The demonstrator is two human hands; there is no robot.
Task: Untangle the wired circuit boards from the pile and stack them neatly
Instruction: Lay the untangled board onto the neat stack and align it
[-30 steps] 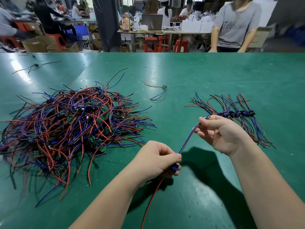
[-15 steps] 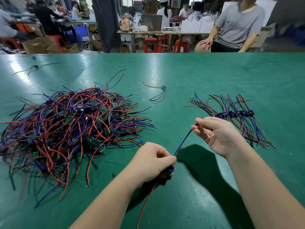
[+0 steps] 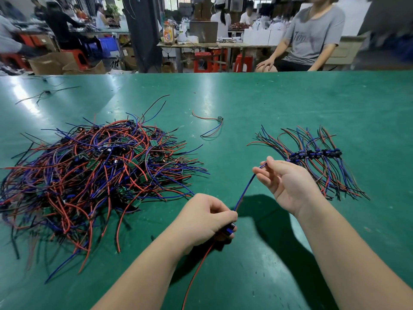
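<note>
Wired board point(image 3: 231, 228) within left hand point(image 3: 206, 220)

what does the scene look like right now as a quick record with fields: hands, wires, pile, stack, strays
left hand: grips a small wired board
right hand: pinches the far end of the blue wire running up from that board
red wire: trails from the board toward the near edge
tangled pile: left of the hands; red, blue and black wires, green boards
neat stack: right side, boards in a row, wires fanned out
stray board: alone, beyond the hands
table: green
</note>
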